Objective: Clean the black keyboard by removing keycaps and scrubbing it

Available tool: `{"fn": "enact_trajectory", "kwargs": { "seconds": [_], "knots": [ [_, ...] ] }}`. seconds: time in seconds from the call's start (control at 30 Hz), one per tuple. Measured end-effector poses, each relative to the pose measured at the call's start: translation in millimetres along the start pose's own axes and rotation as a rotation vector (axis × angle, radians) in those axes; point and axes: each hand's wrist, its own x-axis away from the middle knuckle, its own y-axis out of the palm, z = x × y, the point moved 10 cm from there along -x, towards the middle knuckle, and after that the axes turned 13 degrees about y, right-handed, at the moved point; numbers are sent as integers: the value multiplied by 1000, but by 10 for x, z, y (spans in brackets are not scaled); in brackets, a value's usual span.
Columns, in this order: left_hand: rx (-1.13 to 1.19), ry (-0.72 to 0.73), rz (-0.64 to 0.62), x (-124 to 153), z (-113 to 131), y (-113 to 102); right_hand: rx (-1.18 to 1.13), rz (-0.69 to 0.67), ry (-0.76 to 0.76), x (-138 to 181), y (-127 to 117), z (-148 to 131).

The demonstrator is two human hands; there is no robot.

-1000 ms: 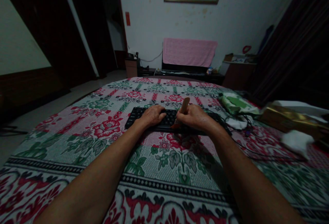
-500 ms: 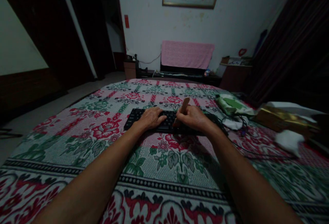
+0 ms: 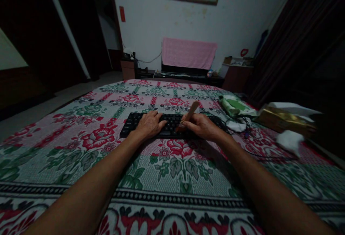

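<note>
Crosswise, the black keyboard (image 3: 170,124) lies on the patterned cloth (image 3: 94,138), its long edges running from nine to three o'clock before the person. The left hand (image 3: 149,123) rests palm down over its left part, fingers half spread and thumb out toward three, with no grip that shows; the keyboard's left end juts past it at nine. The right hand (image 3: 201,124) is closed around a wooden brush (image 3: 192,111), its handle leaning up toward one o'clock, its reddish lower end at the keys near the front edge. A short run of keys shows between the hands.

From the keyboard, cloth stretches to its far edge at twelve and its side edge at ten, with a wide band at six. Room is tighter at three: dark cables (image 3: 246,127) lie near the keyboard's right end, a green packet (image 3: 238,106) between two and three, a gold box (image 3: 284,120) farther out at three, and a white crumpled piece (image 3: 290,141) just past three.
</note>
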Motion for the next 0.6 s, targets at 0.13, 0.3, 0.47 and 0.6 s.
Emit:
{"fn": "enact_trajectory", "kwargs": {
  "seconds": [0.13,0.3,0.47,0.6],
  "knots": [
    [0,7,5,-3,4,4,60,-93,26,46,-104,95],
    [3,-10,6,-6,-15,13,68,-47,68,87,-341,192],
    [-8,3,2,-6,-2,14,-39,5,-6,62,-173,-11],
    [-13,0,2,-1,-2,16,-76,-112,-60,41,140,-164]
  ]
}}
